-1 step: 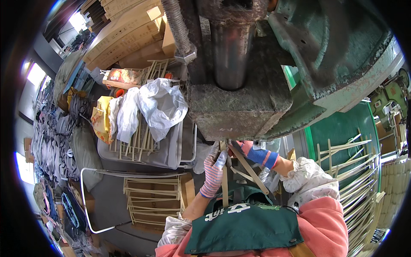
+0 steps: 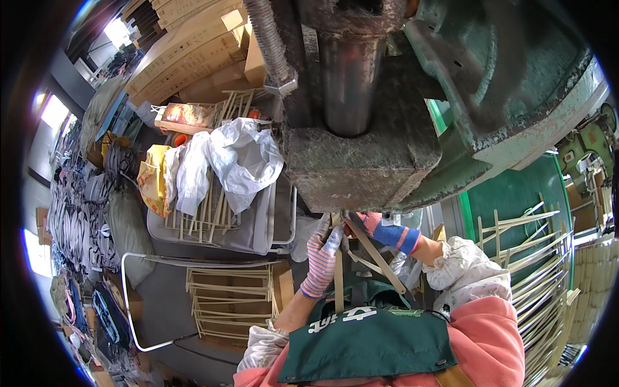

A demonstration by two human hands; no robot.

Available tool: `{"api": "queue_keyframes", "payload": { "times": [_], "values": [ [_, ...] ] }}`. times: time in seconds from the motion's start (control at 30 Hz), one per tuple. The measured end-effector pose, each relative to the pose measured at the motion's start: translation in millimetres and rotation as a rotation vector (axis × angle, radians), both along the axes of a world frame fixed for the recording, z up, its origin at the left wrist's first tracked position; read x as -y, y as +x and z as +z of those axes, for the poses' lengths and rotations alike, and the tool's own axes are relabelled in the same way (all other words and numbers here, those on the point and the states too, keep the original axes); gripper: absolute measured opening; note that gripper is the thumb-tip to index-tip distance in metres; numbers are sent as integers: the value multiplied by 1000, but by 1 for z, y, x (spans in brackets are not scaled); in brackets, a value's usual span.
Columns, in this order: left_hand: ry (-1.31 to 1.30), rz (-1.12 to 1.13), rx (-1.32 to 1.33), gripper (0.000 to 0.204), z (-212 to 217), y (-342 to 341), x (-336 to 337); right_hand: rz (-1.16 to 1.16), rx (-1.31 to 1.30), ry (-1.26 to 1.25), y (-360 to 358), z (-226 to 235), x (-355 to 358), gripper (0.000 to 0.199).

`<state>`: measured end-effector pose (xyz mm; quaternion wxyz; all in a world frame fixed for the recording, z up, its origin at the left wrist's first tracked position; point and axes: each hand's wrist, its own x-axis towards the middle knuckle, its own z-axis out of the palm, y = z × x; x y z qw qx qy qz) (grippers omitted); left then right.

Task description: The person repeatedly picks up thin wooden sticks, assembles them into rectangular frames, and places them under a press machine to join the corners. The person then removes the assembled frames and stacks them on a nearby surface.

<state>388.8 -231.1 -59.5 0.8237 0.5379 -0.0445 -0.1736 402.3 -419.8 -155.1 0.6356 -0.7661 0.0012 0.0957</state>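
Note:
My left hand [image 2: 322, 253], in a pink-and-grey striped glove, is closed round a flat beige strip [image 2: 339, 284] that runs down toward my apron. My right hand [image 2: 370, 224], in a dark glove with a blue-and-red cuff, is closed at the upper end of a second flat beige strip [image 2: 380, 263], which slants down to the right. A thinner pale piece [image 2: 365, 262] crosses between the two strips. Both hands are close together just below the front edge of a heavy dark press block [image 2: 361, 169]. The block hides the strips' far ends and some right fingertips.
A steel ram [image 2: 351, 84] rises from the block beside a threaded rod [image 2: 265, 39]. Left are a white bag [image 2: 242, 158] on a grey surface and beige strips [image 2: 232, 293] over a carton. More strips [image 2: 538, 303] lie right by a green panel [image 2: 516, 197].

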Motion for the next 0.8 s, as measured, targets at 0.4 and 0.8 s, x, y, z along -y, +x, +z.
{"api": "queue_keyframes", "payload": {
  "times": [0.4, 0.8],
  "values": [
    [-32, -188, 29, 23, 10, 19, -11, 331, -118, 354, 11, 31, 3, 22],
    [244, -376, 121, 15, 18, 40, -22, 337, 251, -203, 4, 90, 4, 28]
  ]
}}
